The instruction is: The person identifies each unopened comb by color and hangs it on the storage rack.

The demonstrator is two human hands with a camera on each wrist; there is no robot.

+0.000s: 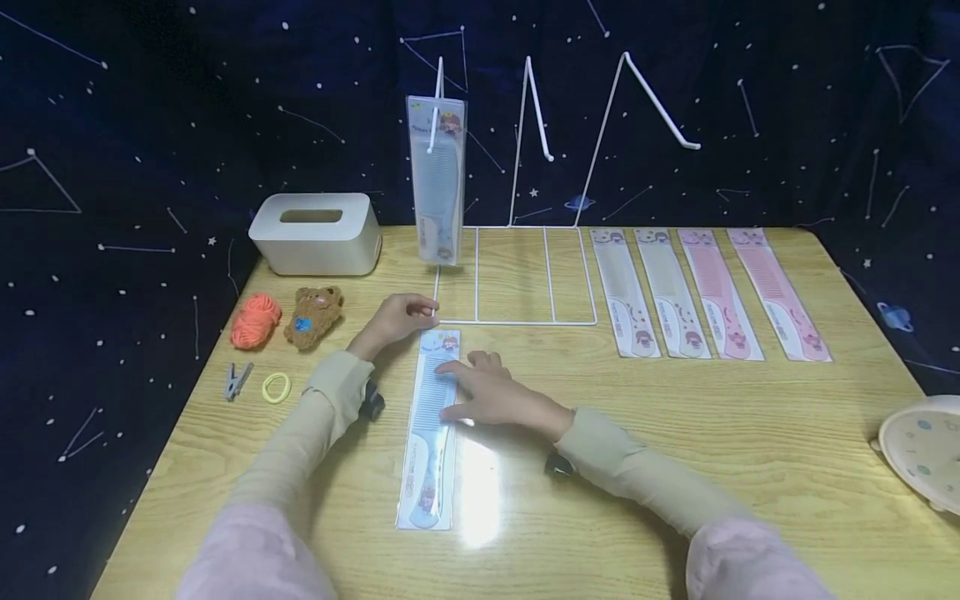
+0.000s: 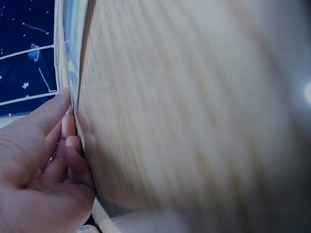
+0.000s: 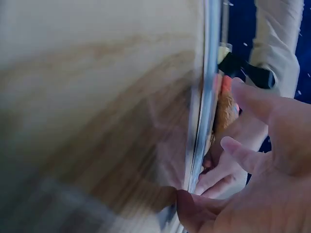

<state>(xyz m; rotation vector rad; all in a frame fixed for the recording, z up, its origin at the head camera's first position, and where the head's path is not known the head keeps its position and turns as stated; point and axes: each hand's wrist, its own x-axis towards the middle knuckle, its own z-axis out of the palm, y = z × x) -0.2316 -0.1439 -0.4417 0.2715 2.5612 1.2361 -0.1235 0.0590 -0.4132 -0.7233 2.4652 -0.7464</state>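
Observation:
A packaged blue comb lies lengthwise on the table between the hands. Above its middle is my right hand, thumb and fingers spread, the fingertips at the comb; whether they touch the package is unclear. At the front left corner of a white wire rack, just beyond the comb's top end, sits my left hand. Its fingers are bent in the left wrist view, with the thumb at a thin edge; a grip on wire or package cannot be made out. Another packaged blue comb hangs from the rack's left hook.
Packaged combs, two whitish and two pink, lie right of the rack. At left are a tissue box, orange yarn, a bear toy, a clip and a yellow ring. A round item stands at right.

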